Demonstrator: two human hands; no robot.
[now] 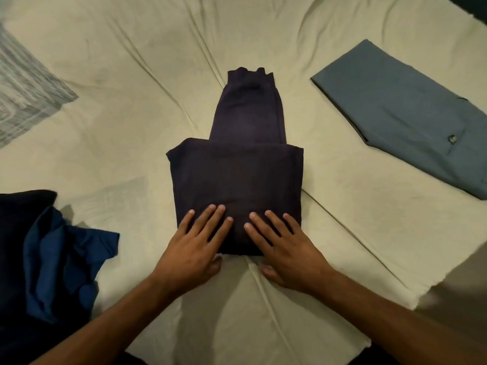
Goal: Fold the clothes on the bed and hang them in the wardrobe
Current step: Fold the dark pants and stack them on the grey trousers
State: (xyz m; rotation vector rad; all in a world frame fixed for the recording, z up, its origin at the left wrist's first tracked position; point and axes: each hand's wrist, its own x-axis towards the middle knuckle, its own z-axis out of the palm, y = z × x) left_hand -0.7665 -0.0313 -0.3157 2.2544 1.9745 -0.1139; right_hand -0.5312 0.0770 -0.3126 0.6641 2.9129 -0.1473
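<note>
A dark navy garment [237, 175] lies partly folded in the middle of the bed, its wide near part doubled over and a narrower part stretching away from me. My left hand [196, 246] lies flat on its near left edge, fingers straight and spread. My right hand [284, 248] lies flat on its near right edge in the same way. Both thumbs rest on the sheet just below the fabric. A grey-blue garment [405, 114] lies folded flat at the right. A crumpled blue garment [66, 254] sits at the left.
The bed carries a pale cream sheet [118, 114] with long creases. A grey patterned pillow or cloth [23, 85] lies at the far left. A dark cloth [15, 233] sits under the blue garment. The bed's near right corner [421, 293] drops off to a dark floor.
</note>
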